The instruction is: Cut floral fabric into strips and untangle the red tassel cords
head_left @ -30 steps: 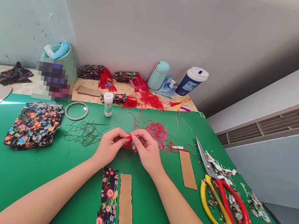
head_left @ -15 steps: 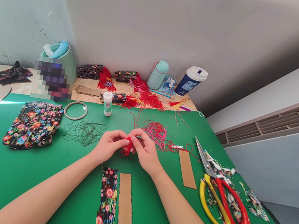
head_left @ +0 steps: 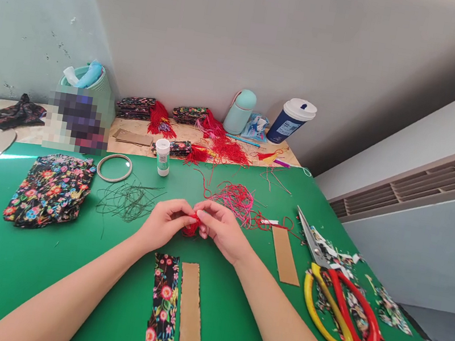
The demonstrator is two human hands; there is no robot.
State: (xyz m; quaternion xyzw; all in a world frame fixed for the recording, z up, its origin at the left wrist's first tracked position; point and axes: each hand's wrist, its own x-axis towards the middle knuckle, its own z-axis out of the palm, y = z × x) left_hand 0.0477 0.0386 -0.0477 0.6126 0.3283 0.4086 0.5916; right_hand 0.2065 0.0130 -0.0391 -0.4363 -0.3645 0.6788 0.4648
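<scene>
My left hand (head_left: 165,223) and my right hand (head_left: 222,228) meet over the green table (head_left: 21,270), and both pinch a small bundle of red thread (head_left: 191,226) between the fingertips. Just in front of my hands lie a floral fabric strip (head_left: 163,305) and a brown cardboard strip (head_left: 191,306), side by side. A tangle of pink and red thread (head_left: 240,200) lies just beyond my right hand. A loose heap of dark thread (head_left: 129,202) lies to the left of my left hand.
Large scissors (head_left: 333,294) with red and yellow handles lie at the right among fabric scraps, beside another cardboard strip (head_left: 285,255). Folded floral fabric (head_left: 51,190), a ring (head_left: 114,167) and a glue stick (head_left: 163,157) are at the left. Cups, fabric stacks and red tassels line the back wall.
Both hands have come a little lower and closer to me with the red thread. The red bundle now looks more gathered between the fingertips.
</scene>
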